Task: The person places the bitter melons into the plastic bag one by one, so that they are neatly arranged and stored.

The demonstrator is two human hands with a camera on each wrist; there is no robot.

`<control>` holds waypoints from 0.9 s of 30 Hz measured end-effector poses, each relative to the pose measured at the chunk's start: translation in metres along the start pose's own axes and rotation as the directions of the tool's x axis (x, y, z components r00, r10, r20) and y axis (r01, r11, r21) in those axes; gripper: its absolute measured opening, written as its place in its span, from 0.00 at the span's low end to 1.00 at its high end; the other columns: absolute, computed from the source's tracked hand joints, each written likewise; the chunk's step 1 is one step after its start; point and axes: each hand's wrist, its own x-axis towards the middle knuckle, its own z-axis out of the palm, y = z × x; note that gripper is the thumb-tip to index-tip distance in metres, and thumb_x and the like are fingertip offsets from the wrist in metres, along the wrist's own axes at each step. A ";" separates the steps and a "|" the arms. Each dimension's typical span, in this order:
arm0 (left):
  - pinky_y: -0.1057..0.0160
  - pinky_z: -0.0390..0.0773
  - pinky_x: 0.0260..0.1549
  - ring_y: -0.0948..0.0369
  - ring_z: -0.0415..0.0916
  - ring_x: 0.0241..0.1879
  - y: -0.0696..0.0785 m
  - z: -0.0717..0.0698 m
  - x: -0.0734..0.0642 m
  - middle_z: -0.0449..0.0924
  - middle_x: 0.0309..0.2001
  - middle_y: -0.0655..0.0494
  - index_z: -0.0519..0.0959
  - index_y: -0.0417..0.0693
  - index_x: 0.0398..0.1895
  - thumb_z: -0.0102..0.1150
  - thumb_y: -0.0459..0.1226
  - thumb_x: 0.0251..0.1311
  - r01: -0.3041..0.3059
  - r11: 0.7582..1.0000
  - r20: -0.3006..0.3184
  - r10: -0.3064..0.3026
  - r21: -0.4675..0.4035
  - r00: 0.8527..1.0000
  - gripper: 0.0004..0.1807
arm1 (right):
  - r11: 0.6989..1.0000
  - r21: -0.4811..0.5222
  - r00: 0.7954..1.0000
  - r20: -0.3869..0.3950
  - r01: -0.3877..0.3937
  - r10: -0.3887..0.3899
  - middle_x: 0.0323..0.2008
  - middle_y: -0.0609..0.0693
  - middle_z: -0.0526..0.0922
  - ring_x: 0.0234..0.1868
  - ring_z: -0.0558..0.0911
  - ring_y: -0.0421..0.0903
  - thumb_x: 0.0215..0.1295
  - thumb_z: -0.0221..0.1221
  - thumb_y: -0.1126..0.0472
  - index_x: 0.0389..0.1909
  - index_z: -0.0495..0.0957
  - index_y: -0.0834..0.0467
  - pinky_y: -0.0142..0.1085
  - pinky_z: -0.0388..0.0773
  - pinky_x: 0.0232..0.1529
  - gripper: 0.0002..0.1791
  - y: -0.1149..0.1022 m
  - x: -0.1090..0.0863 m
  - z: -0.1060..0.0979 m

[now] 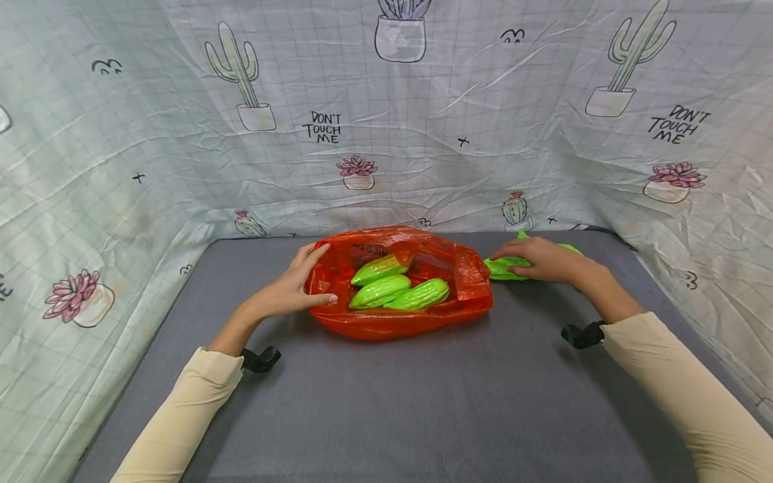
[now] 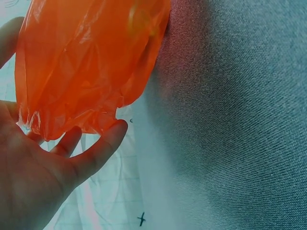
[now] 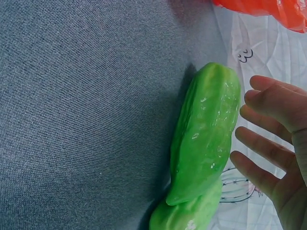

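Note:
A red plastic bag (image 1: 386,329) lies with its mouth spread, holding three green bitter melons (image 1: 380,292). My left hand (image 1: 286,288) grips its left end, the thumb over the front rim and the fingers toward the back. In the left wrist view, thumb and fingertips hold the crumpled edge of the bag (image 2: 86,72). To the right of the bag, my right hand (image 1: 546,260) reaches over more bitter melons (image 1: 501,270). The right wrist view shows its loosely bent fingers beside one bitter melon (image 3: 206,129), which overlaps a second bitter melon (image 3: 192,211).
Everything lies on a grey cloth-covered table (image 1: 386,416). A pale curtain (image 1: 302,67) with cactus drawings encloses the back and both sides. Each wrist carries a black camera mount (image 1: 262,360) near the sleeve.

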 end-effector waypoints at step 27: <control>0.30 0.55 0.67 0.41 0.39 0.77 0.003 0.000 0.000 0.36 0.79 0.43 0.42 0.53 0.83 0.71 0.49 0.62 0.018 1.000 0.005 -0.018 -0.018 1.000 0.56 | 0.999 -0.017 0.999 0.023 -0.039 0.040 0.57 0.61 0.81 0.57 0.79 0.63 0.63 0.65 0.73 0.61 0.78 0.62 0.59 0.76 0.56 0.24 -0.003 0.016 0.013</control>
